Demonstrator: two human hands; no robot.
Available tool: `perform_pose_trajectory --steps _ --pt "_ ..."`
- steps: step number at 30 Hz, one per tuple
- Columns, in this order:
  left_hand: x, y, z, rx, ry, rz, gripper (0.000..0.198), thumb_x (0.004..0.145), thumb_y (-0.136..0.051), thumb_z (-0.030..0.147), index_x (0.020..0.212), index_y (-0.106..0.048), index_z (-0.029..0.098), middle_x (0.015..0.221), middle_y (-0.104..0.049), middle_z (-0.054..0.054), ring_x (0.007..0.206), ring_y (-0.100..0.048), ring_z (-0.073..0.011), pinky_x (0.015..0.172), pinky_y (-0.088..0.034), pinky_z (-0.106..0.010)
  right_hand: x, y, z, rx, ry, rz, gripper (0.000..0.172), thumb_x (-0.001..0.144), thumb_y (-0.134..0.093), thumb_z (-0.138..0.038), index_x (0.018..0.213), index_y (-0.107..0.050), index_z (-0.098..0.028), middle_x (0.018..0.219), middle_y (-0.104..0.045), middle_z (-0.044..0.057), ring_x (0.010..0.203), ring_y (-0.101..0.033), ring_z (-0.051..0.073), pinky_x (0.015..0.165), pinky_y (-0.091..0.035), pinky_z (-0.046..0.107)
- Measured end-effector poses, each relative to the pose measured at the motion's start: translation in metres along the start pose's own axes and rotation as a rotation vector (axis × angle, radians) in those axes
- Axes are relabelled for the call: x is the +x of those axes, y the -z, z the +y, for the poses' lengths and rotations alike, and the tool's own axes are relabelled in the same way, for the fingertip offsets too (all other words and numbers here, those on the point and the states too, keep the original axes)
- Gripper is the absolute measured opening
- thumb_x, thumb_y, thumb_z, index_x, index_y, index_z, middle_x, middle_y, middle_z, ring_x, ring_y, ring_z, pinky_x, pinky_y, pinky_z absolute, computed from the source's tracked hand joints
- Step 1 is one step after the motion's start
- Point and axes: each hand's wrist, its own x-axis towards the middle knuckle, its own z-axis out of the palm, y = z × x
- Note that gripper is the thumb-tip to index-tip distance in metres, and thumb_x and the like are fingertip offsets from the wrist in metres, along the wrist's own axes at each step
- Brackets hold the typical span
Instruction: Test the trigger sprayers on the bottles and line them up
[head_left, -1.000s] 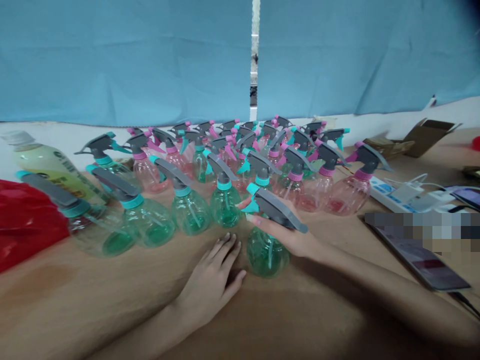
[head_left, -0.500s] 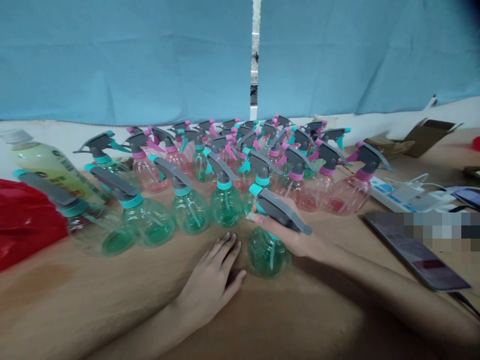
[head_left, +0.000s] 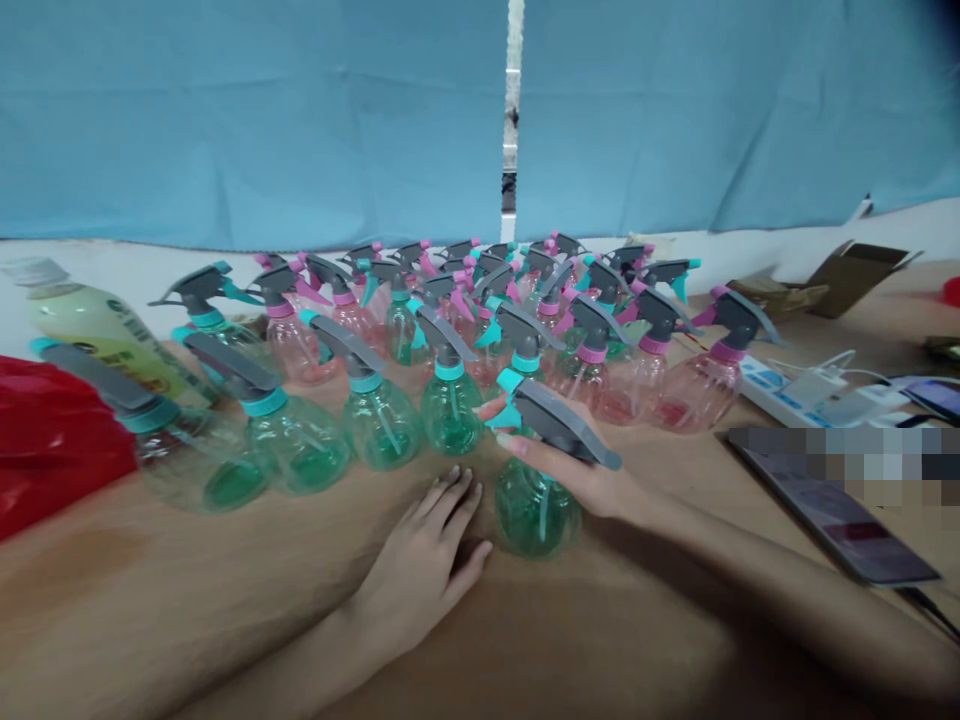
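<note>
A green-tinted spray bottle (head_left: 537,512) with a grey and turquoise trigger head stands upright on the table in front of me. Around its neck, just under the head, is my right hand (head_left: 577,462); thumb and a finger are stretched out past the turquoise trigger, apart from each other, and the other fingers are hidden behind the bottle. My left hand (head_left: 427,545) lies palm down on the tabletop, left of this bottle, fingers spread and nothing in it. Just beyond it stands another green spray bottle (head_left: 452,410) in the front row.
Several green and pink spray bottles (head_left: 592,375) crowd the table behind. At left are a red plastic bag (head_left: 60,440) and a yellowish bottle with a white cap (head_left: 97,325). To the right lie a phone (head_left: 832,510), a power strip (head_left: 780,390) with cables and an open cardboard box (head_left: 855,280).
My right hand's fingers have straightened and loosened around the bottle's neck, one fingertip now reaching further left. The bottle stands where it was, and my left hand has not moved.
</note>
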Motion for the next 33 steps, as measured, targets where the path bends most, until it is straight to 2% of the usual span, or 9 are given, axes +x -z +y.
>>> perform_pose_trajectory --steps 3,10,16,22,28,33 --pt "0.0000 0.0003 0.0004 0.008 0.003 -0.013 0.050 0.095 -0.042 0.039 0.134 -0.044 0.006 0.138 -0.047 -0.016 0.130 -0.040 -0.0277 0.105 -0.036 -0.044 -0.0004 -0.0003 -0.0011 0.003 -0.013 0.010 0.022 0.081 -0.060 -0.029 0.102 -0.061 -0.024 0.097 -0.064 0.003 0.080 -0.059 0.016 0.078 -0.048 0.033" --pt "0.0002 -0.0006 -0.0002 -0.023 0.010 -0.006 0.049 0.096 -0.041 0.038 0.135 -0.043 0.008 0.139 -0.046 -0.016 0.130 -0.039 -0.0283 0.104 -0.037 -0.046 -0.0002 0.0000 -0.0069 0.034 -0.052 -0.012 0.023 0.080 -0.060 -0.030 0.102 -0.061 -0.023 0.101 -0.064 0.004 0.085 -0.060 0.017 0.074 -0.049 0.031" --pt "0.0006 0.0003 -0.0004 -0.012 0.008 -0.005 0.049 0.095 -0.042 0.038 0.134 -0.043 0.009 0.138 -0.047 -0.015 0.130 -0.040 -0.0278 0.104 -0.037 -0.045 -0.0013 -0.0003 -0.0035 0.028 -0.047 -0.003 0.021 0.081 -0.060 -0.028 0.101 -0.061 -0.023 0.098 -0.064 0.003 0.074 -0.057 0.015 0.072 -0.048 0.032" --pt "0.0011 0.0010 0.0007 -0.002 0.007 -0.025 0.050 0.096 -0.042 0.039 0.133 -0.044 0.006 0.138 -0.047 -0.016 0.129 -0.040 -0.0280 0.104 -0.037 -0.045 -0.0014 -0.0007 -0.0004 0.025 -0.038 0.009 0.021 0.081 -0.061 -0.030 0.101 -0.060 -0.023 0.094 -0.064 0.003 0.077 -0.058 0.016 0.071 -0.047 0.031" --pt "0.0005 0.0004 0.0004 0.011 -0.001 -0.018 0.050 0.095 -0.043 0.037 0.134 -0.043 0.005 0.139 -0.046 -0.017 0.130 -0.040 -0.0285 0.104 -0.037 -0.045 -0.0007 -0.0011 0.0017 0.050 -0.030 0.002 0.020 0.081 -0.060 -0.029 0.101 -0.060 -0.023 0.098 -0.064 0.002 0.063 -0.053 0.012 0.068 -0.046 0.031" --pt "0.0017 0.0016 0.0005 0.008 0.002 -0.035 0.049 0.096 -0.042 0.038 0.132 -0.045 0.006 0.138 -0.046 -0.016 0.129 -0.040 -0.0284 0.104 -0.037 -0.045 -0.0016 -0.0003 0.0005 0.031 -0.037 0.000 0.020 0.082 -0.061 -0.030 0.101 -0.060 -0.023 0.082 -0.061 0.000 0.063 -0.052 0.013 0.068 -0.046 0.031"
